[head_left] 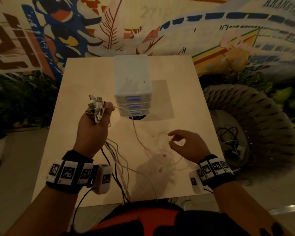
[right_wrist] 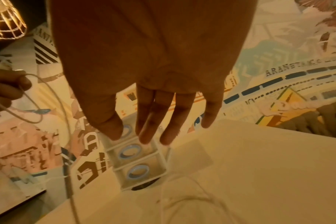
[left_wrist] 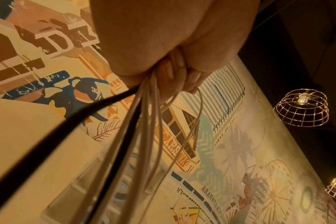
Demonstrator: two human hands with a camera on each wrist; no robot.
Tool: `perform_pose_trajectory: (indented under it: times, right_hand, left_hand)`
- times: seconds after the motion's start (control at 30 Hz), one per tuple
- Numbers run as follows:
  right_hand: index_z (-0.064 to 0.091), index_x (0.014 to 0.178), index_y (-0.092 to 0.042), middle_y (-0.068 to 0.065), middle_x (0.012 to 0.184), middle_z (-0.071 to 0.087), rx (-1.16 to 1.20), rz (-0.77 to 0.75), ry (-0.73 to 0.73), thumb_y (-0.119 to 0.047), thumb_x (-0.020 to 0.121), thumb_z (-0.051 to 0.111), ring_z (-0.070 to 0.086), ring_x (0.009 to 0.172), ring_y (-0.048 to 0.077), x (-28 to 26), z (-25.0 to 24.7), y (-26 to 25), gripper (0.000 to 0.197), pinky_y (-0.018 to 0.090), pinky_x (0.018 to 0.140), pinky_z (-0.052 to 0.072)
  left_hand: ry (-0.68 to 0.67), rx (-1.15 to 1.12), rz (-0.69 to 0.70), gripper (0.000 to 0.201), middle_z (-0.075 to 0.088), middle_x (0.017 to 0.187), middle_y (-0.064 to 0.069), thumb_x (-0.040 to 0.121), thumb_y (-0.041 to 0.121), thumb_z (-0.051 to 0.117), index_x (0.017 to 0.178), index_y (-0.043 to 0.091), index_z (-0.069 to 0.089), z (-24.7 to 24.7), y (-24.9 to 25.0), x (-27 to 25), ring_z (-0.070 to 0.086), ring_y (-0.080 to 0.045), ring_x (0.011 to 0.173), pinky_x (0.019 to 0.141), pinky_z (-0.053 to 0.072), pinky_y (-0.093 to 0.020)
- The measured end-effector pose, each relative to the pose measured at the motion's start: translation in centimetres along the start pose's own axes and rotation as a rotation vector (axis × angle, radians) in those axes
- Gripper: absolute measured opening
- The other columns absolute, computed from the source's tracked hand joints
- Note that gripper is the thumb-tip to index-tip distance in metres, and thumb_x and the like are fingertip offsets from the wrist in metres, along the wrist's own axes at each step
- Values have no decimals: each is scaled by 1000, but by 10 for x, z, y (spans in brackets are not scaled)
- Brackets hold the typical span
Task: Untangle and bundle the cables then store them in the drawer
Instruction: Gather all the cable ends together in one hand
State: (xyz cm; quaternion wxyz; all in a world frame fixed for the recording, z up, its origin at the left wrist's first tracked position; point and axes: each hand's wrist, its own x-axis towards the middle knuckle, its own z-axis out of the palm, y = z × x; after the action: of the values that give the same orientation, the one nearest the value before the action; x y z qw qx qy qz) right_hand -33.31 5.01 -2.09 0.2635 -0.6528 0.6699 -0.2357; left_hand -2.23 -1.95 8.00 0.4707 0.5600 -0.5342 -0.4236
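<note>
Basically mid-untangle: left hand (head_left: pixel 92 123) grips the cables (head_left: pixel 96 106) by their plugs, right hand (head_left: pixel 186 143) hovers spread, empty. Next probably combing the loose strands (head_left: pixel 160 159) straight.

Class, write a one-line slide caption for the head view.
Left hand grips gathered cables; right hand hovers open before the closed drawer unit.

I'm seeing mostly white cables (head_left: pixel 140 142), plus one black cable (left_wrist: pixel 48 141) showing dark against them in the left wrist view. Connector ends (head_left: pixel 96 106) are reading white. Drawer unit (head_left: pixel 132 86) is showing translucent white with blue oval handles (head_left: pixel 132 99). Worktop (head_left: pixel 92 79) is looking pale cream. Wristbands (head_left: pixel 70 172) are showing black with white blocks carrying black-and-white square marker patterns. Wall mural (head_left: pixel 58 26) is showing blue, orange, brown and yellow shapes. Shirt (head_left: pixel 143 218) is reading orange and black.
</note>
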Motion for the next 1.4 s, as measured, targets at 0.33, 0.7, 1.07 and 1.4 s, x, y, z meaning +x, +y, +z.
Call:
perform_pose_trajectory:
  times: [0.33,0.7,1.07,1.4]
  right_hand:
    - [39,146,-32,4,113,62,-238,-15,-504,-70,89,55,58,108,26,22,82,-44,71,40,97,47]
    - [59,112,-19,5,72,62,53,186,23,-50,97,58,60,69,23,74,61,-32,35,38,68,51]
    - [74,92,-13,5,84,75,438,-137,46,-33,99,63,72,78,18,75,-29,-124,24,46,81,59]
    - [74,92,-6,2,87,73,568,-346,-2,-25,97,66,72,80,19,61,-49,-154,21,46,75,60]
  left_hand:
    - [1,-241,-37,24,33,55,10,97,48,58,85,28,64,5,14,-6,26,-9,46,45,24,-26]
    - [-117,-375,5,46,33,55,14,82,68,65,81,23,54,-18,13,-13,23,-7,48,44,21,-25]
    - [-247,190,148,28,64,76,23,77,46,76,85,35,51,7,0,-18,61,12,76,75,44,-7]
    - [-263,500,254,41,73,109,-3,91,29,71,130,20,58,45,-15,-6,68,-23,93,74,51,-29]
